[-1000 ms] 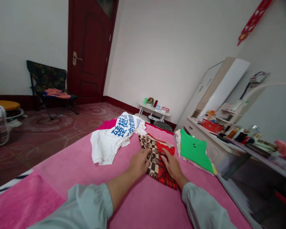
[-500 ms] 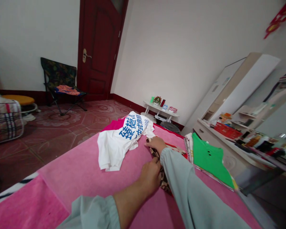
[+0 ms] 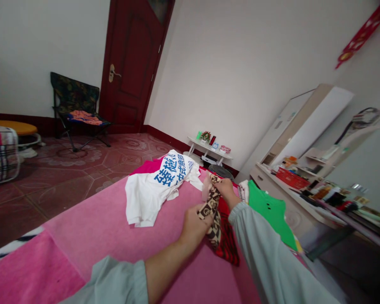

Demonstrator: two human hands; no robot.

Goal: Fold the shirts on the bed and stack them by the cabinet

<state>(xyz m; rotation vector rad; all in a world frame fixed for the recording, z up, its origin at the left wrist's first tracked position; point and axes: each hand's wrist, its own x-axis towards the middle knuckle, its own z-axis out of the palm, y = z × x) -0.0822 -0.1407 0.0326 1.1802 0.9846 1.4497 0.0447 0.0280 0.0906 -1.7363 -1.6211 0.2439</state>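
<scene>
A brown-and-cream checked garment point(image 3: 213, 202) is stretched between my two hands over the bed. My left hand point(image 3: 194, 226) is closed on its near left edge, and my right hand point(image 3: 225, 188) pinches its far end. Beneath and to the right of it lies a red and black striped cloth point(image 3: 229, 240). A white T-shirt point(image 3: 148, 192) with large blue characters lies spread to the left, apart from both hands. Right of my right forearm is a green garment point(image 3: 270, 209) lying flat on other cloth. The garment's exact kind cannot be made out.
A pink bedspread point(image 3: 95, 228) covers the bed under the clothes. To the right stands a dressing table with a red basket point(image 3: 291, 178). A low white stand point(image 3: 209, 147) is against the far wall. A folding chair point(image 3: 76, 101) holds an orange cloth near the door point(image 3: 133, 63).
My hands have lifted the checked garment and drawn apart, the right hand moving right. More of the checked cloth and the red and black cloth now shows. The view has shifted slightly.
</scene>
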